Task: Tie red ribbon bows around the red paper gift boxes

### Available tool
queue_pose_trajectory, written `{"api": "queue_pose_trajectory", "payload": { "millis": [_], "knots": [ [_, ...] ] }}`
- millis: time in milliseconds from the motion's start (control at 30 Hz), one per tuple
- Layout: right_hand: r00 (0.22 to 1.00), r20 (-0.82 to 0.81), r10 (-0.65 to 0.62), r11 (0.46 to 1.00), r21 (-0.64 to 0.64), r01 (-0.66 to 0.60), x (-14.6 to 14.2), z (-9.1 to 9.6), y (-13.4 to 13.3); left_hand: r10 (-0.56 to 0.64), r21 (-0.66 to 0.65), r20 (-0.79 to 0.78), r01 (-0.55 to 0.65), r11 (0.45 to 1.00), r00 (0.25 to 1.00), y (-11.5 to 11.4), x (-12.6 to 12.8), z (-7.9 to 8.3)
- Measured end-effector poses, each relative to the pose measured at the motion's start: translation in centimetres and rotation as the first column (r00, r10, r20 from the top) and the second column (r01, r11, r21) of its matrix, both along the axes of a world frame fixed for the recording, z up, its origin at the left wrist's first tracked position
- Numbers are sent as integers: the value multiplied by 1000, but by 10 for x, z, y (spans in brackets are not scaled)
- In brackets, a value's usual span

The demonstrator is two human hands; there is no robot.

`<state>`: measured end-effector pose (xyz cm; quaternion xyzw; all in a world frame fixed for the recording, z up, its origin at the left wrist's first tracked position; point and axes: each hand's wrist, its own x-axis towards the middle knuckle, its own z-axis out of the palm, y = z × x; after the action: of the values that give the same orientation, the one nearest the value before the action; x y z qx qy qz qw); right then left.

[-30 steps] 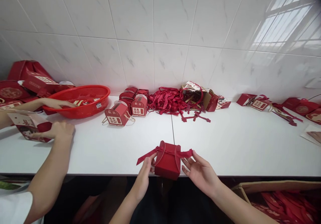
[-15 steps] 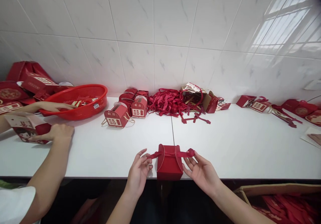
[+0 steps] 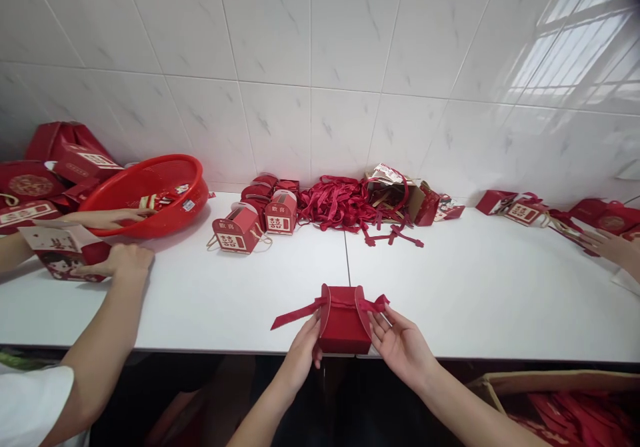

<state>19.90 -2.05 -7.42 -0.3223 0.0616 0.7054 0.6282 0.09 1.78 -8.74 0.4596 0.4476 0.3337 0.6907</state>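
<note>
A small red gift box (image 3: 343, 320) stands at the near edge of the white table (image 3: 475, 287), a red ribbon (image 3: 295, 313) threaded across its top. My left hand (image 3: 305, 348) grips the box's left side, its fingers curled beside the ribbon's long left tail. Against the box's right side lies my right hand (image 3: 397, 340), fingers pinching the short right ribbon end (image 3: 379, 303).
A co-worker at left tilts a red basket (image 3: 145, 193) with one hand (image 3: 107, 217) and holds a box (image 3: 63, 250) with the other. Finished boxes (image 3: 235, 230), a ribbon pile (image 3: 340, 203) and a torn bag (image 3: 395, 190) line the wall. Another person's hand (image 3: 613, 247) reaches in at right. A carton (image 3: 555, 393) sits below.
My left hand closed in on the box's left side and the ribbon's left tail now hangs out long. The co-worker tipped the red basket up. A hand came in at far right.
</note>
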Motion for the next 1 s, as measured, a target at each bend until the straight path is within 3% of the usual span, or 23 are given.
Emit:
{"api": "queue_pose_trajectory", "payload": {
  "millis": [67,167,233,367,500,600,700,767,900,1000],
  "knots": [
    [1000,-21,-8,1000,-20,8,1,0,1,-5,-72,54,9,997,999,4,1,-1],
    [997,-62,-35,998,-53,32,4,1,2,193,-205,232,-146,968,954,15,-4,4],
    [996,-72,-49,997,-60,45,6,1,2,341,-354,406,-198,914,848,23,-10,9],
    [997,-59,-45,999,-33,43,8,0,2,456,-543,643,-54,838,615,33,-18,18],
    [997,-20,-80,996,-33,79,10,-2,3,586,-604,641,-146,784,496,34,-19,20],
    [990,82,-115,991,-54,120,15,2,3,644,-632,582,-222,742,497,33,-21,25],
    [946,285,-153,988,65,140,23,13,1,609,-515,555,-342,786,566,33,-29,40],
    [861,461,-214,969,209,129,28,24,-1,558,-369,545,-417,830,626,35,-35,54],
    [508,769,-388,907,416,62,35,52,-5,435,-19,495,-491,871,752,40,-43,87],
    [291,850,-440,883,468,-32,35,76,-5,318,245,436,-451,858,842,45,-41,110]
  ]
}}
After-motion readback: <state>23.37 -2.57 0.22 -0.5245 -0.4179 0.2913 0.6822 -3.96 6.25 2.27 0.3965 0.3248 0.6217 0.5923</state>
